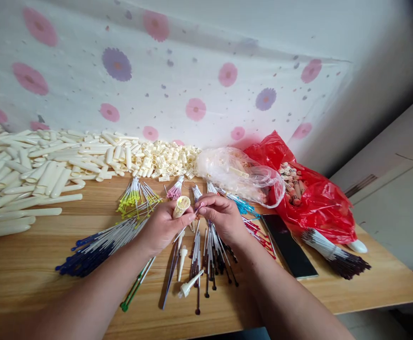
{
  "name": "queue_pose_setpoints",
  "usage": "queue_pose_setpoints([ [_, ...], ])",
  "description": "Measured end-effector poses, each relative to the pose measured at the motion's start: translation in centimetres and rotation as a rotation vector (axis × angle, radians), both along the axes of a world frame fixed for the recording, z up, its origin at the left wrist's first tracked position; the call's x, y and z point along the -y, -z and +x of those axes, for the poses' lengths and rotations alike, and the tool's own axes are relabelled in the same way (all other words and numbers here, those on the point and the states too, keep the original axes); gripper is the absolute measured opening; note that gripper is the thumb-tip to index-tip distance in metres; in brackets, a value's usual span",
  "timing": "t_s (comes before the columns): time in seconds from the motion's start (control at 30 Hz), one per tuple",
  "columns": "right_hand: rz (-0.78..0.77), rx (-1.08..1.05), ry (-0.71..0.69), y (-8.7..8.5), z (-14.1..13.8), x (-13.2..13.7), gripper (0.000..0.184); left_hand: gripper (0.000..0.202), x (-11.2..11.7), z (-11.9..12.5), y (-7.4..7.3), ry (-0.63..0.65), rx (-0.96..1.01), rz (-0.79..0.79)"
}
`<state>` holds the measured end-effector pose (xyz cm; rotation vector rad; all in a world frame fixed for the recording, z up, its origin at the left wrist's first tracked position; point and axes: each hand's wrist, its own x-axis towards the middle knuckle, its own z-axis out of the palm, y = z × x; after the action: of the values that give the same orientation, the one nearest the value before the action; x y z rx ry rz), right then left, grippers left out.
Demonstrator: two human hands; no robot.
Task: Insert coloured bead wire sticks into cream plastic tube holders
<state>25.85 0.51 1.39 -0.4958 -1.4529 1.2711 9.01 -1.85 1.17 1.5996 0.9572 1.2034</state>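
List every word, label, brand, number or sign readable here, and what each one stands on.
None: no text can be read in this picture.
Cream tube in the left hand: no lettering made out.
Black slab: no lettering made out.
Red bag and clear bag: no print made out.
Flowered sheet: blossoms, no words seen.
Small pieces in the red bag: too small to tell.

A white sheet [199,66] printed with pink and purple flowers hangs behind the wooden table [32,278], with pale wall [298,23] showing above it. Near the table's right side, a black phone [290,248] lies flat, just beside a crumpled red plastic bag [328,198]. A light-coloured cabinet [397,193] stands beyond, at the far right.
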Motion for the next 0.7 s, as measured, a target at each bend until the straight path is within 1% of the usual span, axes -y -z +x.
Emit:
queue_pose_setpoints([
  [0.1, 0.087, 0.070, 0.007, -0.3, 0.4, 0.1, 0.013, 0.020, 0.1, 0.0, 0.1, 0.036, 0.034, -0.006],
  [0.23, 0.163, 0.075, -0.014, -0.6, 0.5, 0.2, 0.016, 0.020, 0.2, -0.1, 0.2, 0.142, 0.099, -0.061],
  [0.33, 0.256, 0.117, -0.038, -1.5, 0.9, 0.6, 0.009, 0.021, 0.2, -0.4, 0.1, 0.202, 0.073, -0.033],
  [0.4, 0.305, 0.166, -0.041, -2.5, 1.5, 1.1, 0.005, 0.021, 0.1, -0.5, 0.0, 0.170, -0.002, 0.029],
  [0.43, 0.317, 0.163, -0.020, -3.1, 1.9, 1.5, 0.006, 0.020, -0.1, -0.5, -0.1, 0.123, -0.045, 0.077],
  [0.5, 0.344, 0.059, 0.085, -4.3, 2.8, 2.5, 0.008, 0.019, -0.3, -0.6, -0.1, -0.002, -0.108, 0.190],
  [0.57, 0.440, -0.105, 0.259, -5.3, 3.4, 3.7, 0.007, 0.020, -0.6, -0.6, 0.0, -0.092, -0.127, 0.278],
  [0.6, 0.506, -0.150, 0.342, -5.6, 3.5, 4.4, 0.007, 0.021, -0.7, -0.6, 0.1, -0.110, -0.127, 0.305],
  [0.63, 0.569, -0.155, 0.411, -5.9, 3.6, 5.0, 0.009, 0.022, -0.7, -0.6, 0.2, -0.113, -0.130, 0.322],
  [0.7, 0.669, -0.061, 0.479, -6.4, 3.6, 6.1, 0.014, 0.023, -0.8, -0.5, 0.3, -0.105, -0.149, 0.339],
])
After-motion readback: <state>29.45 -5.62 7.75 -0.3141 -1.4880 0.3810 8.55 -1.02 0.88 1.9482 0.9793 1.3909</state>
